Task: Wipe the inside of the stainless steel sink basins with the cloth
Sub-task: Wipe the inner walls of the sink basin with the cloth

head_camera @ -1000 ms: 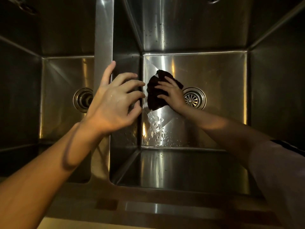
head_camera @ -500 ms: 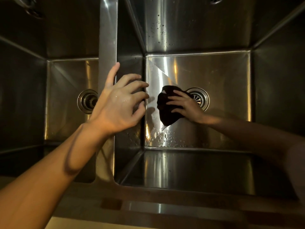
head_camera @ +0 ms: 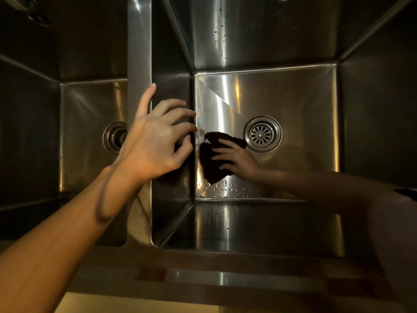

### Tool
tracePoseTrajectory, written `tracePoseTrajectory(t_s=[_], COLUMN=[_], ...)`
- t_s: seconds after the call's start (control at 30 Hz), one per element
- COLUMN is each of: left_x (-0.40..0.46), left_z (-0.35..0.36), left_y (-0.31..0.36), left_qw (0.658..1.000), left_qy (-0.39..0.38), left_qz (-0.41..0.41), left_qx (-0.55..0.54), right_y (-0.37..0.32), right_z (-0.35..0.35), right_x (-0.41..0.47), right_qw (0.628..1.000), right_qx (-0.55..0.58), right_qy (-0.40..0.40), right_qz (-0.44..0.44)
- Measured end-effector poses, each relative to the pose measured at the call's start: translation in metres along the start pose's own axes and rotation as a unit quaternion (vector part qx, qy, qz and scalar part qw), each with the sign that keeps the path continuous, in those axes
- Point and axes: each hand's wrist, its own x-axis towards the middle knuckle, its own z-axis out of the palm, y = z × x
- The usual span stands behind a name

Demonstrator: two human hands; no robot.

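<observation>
Head: cloth [head_camera: 213, 163] in rt basin [head_camera: 293, 98].

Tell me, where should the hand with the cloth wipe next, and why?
Probably toward the near edge of the right basin floor. The right hand presses the dark cloth flat there, and water droplets sit just below it, unwiped. The left hand rests on the divider.

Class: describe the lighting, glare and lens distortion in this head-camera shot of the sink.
Head view: dim, warm light; bright glare streaks on the right basin floor; the right hand and cloth sit in shadow; the left hand is better lit; the wide-angle lens splays the basin walls outward.
</observation>
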Motion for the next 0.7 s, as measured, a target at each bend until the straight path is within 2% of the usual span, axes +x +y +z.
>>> tracePoseTrajectory(t_s=[0.1,0.33,0.53,0.7], left_x=[0.0,0.0,-0.001,-0.002], left_z=[0.001,0.003,0.003,0.003], left_y=[-0.001,-0.001,0.0,-0.002], left_qw=[1.0,1.0,1.0,1.0], left_qy=[0.0,0.011,0.008,0.012], left_qz=[0.0,-0.004,-0.005,0.002], left_qx=[0.007,0.003,0.011,0.011], right_y=[0.022,0.01,-0.025,-0.006], right_z=[-0.026,-0.037,0.011,0.012], right_x=[-0.016,0.019,0.029,-0.011], right_qw=[1.0,0.987,0.999,0.992], right_qx=[-0.015,0.012,0.021,-0.02], right_qy=[-0.009,0.111,0.039,-0.076], right_qz=[0.011,0.112,0.029,-0.098])
